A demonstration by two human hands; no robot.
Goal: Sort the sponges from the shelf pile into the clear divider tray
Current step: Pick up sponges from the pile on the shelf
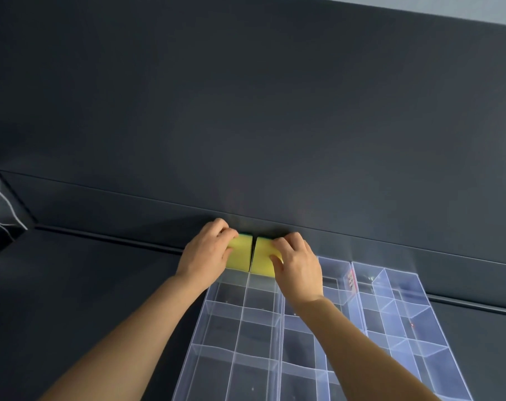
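Left sponge: left yellow foam sponge (241, 253) stands at the far end, 12 o'clock, of the clear plastic divider tray (237, 328).
Right sponge: right yellow foam sponge (262, 257) stands just beside it, at 3 o'clock.
Hands: left hand (207, 253) grips the left one from 9 o'clock; right hand (299, 270) grips the right one from 3 o'clock.
Wall: dark flat wall (246, 125), behind both sponges.

left sponge (241, 253): yellow, green back | right sponge (262, 257): same, just beside it | clear divider tray (239, 328): sponges at far end
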